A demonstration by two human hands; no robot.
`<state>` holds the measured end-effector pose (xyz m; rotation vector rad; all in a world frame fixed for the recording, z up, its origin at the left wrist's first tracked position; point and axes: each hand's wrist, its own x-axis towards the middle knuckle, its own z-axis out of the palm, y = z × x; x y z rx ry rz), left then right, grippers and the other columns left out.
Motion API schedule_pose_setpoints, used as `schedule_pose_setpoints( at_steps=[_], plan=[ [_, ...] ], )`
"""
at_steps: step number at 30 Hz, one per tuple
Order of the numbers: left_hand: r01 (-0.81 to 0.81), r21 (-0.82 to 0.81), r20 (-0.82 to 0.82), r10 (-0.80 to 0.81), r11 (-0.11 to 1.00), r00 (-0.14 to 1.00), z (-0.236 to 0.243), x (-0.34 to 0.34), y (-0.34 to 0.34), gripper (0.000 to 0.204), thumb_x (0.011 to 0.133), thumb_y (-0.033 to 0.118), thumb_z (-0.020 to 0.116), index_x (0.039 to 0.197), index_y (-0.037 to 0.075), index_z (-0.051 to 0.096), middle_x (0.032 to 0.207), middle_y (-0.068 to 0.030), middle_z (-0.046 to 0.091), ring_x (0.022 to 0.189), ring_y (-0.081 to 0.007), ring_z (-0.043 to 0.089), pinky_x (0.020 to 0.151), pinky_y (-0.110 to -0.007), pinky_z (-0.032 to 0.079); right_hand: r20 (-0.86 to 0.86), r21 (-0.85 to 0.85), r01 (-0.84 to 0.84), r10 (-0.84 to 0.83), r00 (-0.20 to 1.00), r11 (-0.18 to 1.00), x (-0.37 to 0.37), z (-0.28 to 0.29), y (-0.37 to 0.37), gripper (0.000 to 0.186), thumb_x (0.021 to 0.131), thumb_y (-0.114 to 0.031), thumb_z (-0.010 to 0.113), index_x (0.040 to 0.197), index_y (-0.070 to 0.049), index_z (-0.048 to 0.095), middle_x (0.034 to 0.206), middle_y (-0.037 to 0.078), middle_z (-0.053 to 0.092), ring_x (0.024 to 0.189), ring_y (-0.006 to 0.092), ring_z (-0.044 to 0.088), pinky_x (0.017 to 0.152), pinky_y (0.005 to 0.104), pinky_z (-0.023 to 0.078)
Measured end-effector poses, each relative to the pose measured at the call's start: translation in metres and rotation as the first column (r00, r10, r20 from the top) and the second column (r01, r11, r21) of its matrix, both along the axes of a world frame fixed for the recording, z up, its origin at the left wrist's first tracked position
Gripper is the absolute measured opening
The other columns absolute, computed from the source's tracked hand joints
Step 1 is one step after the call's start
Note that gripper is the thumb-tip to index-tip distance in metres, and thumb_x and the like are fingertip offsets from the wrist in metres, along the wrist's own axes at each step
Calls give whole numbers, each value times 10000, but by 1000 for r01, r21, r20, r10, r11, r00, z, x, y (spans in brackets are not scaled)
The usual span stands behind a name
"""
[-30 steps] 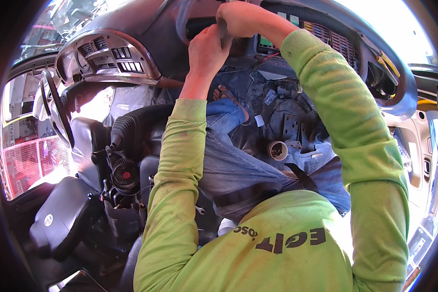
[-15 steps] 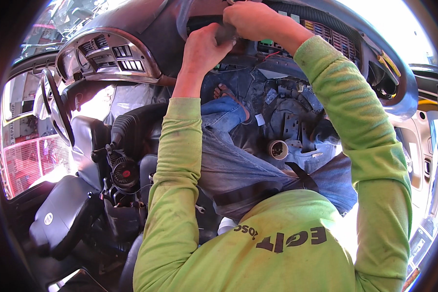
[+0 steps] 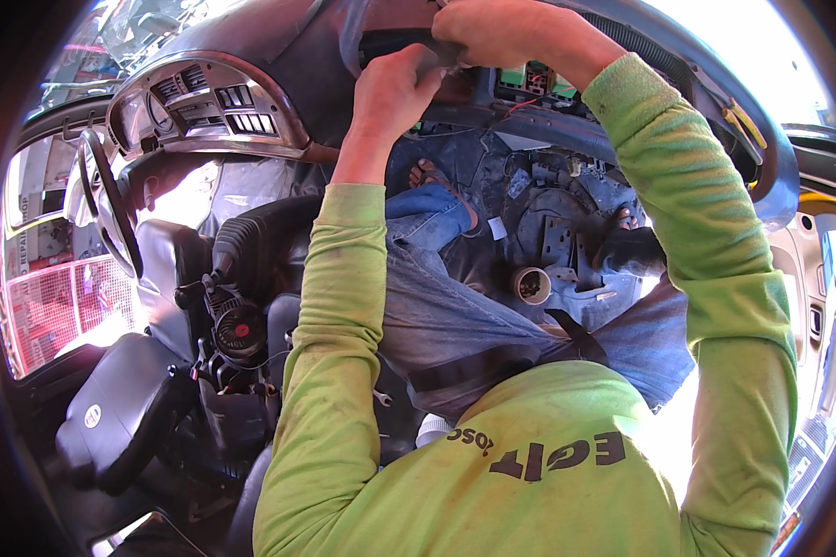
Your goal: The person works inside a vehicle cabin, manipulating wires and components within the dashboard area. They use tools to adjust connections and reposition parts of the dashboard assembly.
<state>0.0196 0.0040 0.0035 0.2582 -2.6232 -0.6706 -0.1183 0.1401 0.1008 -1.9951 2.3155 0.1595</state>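
Both hands at the dashboard

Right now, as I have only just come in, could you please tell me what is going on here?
A person in a lime-green long-sleeved shirt is reaching up to a partly opened vehicle dashboard. The left hand and right hand are close together at an opening in it, fingers bent; whatever is between them is too small to make out. Below the right wrist, a red wire shows. A round container of small dark pieces sits in the footwell.
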Motion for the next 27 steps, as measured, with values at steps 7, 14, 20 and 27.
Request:
schedule_pose_setpoints(
  at_steps=[7, 14, 20, 27],
  plan=[
    [-22, -207, -55, 11, 978, 998, -5, -3, 4, 218, 915, 286, 743, 1043, 109, 744, 784, -160, 706, 763, -379, 693, 696, -453, 538, 20, 18, -156, 156, 988, 988, -1, -7, -4, 204, 802, -128, 681, 916, 12, 777, 938, 228, 750, 941, 415, 726, 816, 492, 578],
    [148, 53, 191, -156, 987, 969, 6, 1, -12, 242, 948, 263, 720, 1043, 42, 746, 852, -144, 729, 720, -304, 690, 697, -412, 535, 20, -91, -109, 111, 994, 990, 10, 1, 9, 179, 809, -126, 687, 899, -1, 778, 919, 223, 749, 912, 404, 732, 787, 490, 583],
    [-148, 822, 359, -299, 550, 884, 20, -4, -23, 193, 992, 188, 631, 1033, 4, 672, 709, 9, 547, 503, -59, 413, 449, -258, 294, 43, -25, -55, 56, 998, 998, 25, 8, 19, 173, 825, -142, 696, 899, -3, 769, 918, 224, 745, 908, 412, 728, 788, 491, 581],
    [-205, 878, 305, -175, 433, 936, 18, -8, -8, 171, 922, 186, 679, 921, 19, 713, 707, 2, 617, 505, -72, 415, 454, -252, 273, 59, -37, -17, 20, 998, 999, 46, -16, 29, 198, 909, -150, 690, 1079, -60, 738, 1024, 145, 756, 1013, 369, 722, 848, 472, 581]
  ],
)
